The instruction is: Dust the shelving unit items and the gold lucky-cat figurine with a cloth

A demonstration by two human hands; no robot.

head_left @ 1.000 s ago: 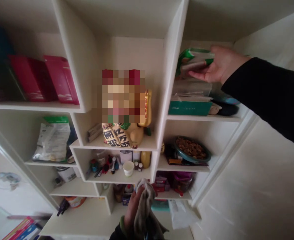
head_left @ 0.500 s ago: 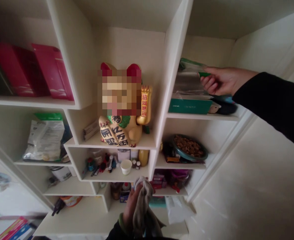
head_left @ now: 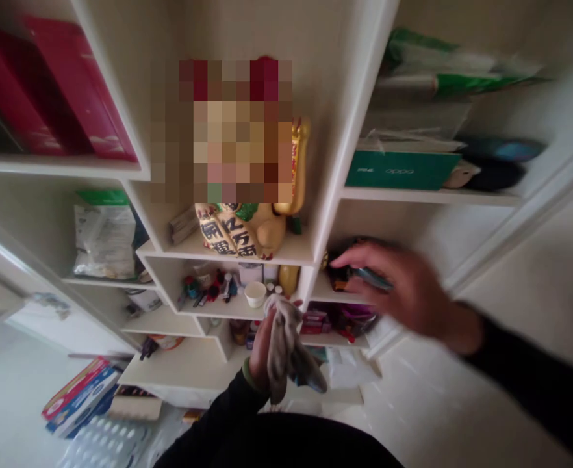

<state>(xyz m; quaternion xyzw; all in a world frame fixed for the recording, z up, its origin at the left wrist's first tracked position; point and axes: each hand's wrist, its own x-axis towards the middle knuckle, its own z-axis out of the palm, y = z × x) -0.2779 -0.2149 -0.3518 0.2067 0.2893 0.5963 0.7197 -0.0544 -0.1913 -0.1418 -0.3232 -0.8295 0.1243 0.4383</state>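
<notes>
Left hand (head_left: 262, 348) gripped crumpled grey cloth (head_left: 284, 335). Right hand (head_left: 416, 296) blurred, fingers parted, in front of teal bowl (head_left: 375, 279); couldn't tell contact. Flat-sided green box (head_left: 403, 170) sat above.

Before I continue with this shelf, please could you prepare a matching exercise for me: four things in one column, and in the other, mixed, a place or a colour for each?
Things:
1. cloth
2. small cup
3. cat figurine
4. box marked "oppo"

Places and colours:
A. green
B. on the shelf just under the figurine
C. held in the left hand
D. golden, with one raised paw

Right pairs: 1-C, 2-B, 3-D, 4-A.
</notes>
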